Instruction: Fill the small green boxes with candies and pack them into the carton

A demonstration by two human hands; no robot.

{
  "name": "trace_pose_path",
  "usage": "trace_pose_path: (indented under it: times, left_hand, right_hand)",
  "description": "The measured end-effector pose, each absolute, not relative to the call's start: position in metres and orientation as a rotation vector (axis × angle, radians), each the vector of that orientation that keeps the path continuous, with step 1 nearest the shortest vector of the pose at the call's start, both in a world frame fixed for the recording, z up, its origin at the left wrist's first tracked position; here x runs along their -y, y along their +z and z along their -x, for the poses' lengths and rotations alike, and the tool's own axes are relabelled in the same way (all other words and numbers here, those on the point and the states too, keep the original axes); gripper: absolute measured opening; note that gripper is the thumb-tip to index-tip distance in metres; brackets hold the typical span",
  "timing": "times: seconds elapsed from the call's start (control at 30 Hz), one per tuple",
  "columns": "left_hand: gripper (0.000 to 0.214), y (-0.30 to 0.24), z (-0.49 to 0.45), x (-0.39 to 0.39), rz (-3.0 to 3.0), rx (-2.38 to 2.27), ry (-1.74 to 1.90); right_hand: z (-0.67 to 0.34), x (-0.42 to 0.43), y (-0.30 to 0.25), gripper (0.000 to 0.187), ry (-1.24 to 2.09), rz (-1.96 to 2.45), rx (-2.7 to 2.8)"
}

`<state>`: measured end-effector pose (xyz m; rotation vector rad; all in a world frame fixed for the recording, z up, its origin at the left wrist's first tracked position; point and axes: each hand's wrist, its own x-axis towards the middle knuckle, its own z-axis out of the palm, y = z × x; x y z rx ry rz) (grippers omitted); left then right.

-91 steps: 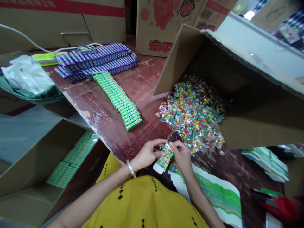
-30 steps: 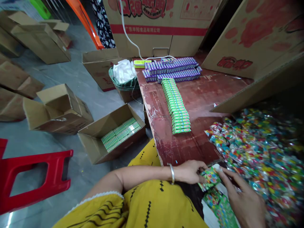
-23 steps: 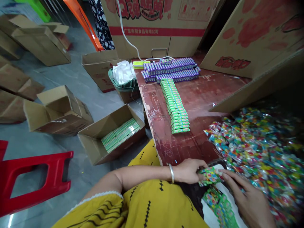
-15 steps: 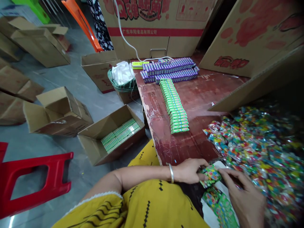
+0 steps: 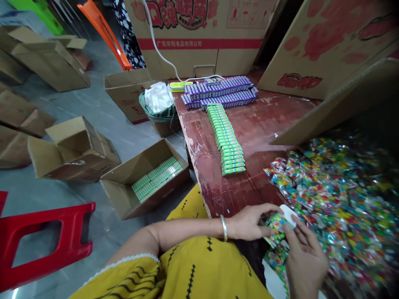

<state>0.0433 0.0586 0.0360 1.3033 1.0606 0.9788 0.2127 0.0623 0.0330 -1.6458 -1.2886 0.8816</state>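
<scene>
My left hand (image 5: 247, 223), with a silver bangle at the wrist, grips a small green printed box (image 5: 275, 225) between thumb and fingers. A white flap (image 5: 287, 215) stands up at the box's far end. My right hand (image 5: 307, 259) is closed around the right side of that box, its thumb on the printed face and fingers by the flap. Under both hands, more green printed cartons (image 5: 277, 261) lie on a white sheet near my lap, partly covered by the right hand. Clear-wrapped colourful candies (image 5: 339, 207) are heaped just to the right.
A row of green boxes (image 5: 227, 139) runs along the red-brown table (image 5: 212, 182), with stacked purple boxes (image 5: 224, 91) behind. An open carton (image 5: 124, 195) with green boxes stands on the floor at left, near a red stool (image 5: 46, 216). Large cardboard boxes (image 5: 199, 62) border the table.
My right hand has moved left and closer to the box, covering more of the cartons below. The white flap now shows upright. The left hand has barely shifted.
</scene>
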Motion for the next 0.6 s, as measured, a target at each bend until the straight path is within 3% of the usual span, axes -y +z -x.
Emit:
trace_pose_path:
  times: [0.3,0.4,0.5,0.6]
  left_hand:
    - [0.043,0.024,-0.053,-0.060,-1.079,-0.872,1.076]
    - [0.044,0.019,-0.058,-0.063,-0.930,-0.778,1.096]
    - [0.048,0.015,-0.061,-0.063,-0.894,-0.782,1.057]
    - [0.046,0.017,-0.059,-0.061,-0.972,-0.849,1.031]
  right_hand:
    - [-0.214,-0.074,0.025,0.023,0.892,1.443,1.370]
    - [-0.212,-0.079,0.024,0.030,0.966,1.360,1.258]
    - [-0.214,-0.082,0.024,0.018,0.996,1.337,1.294]
    - [-0.220,-0.088,0.029,0.020,1.144,1.353,1.327]
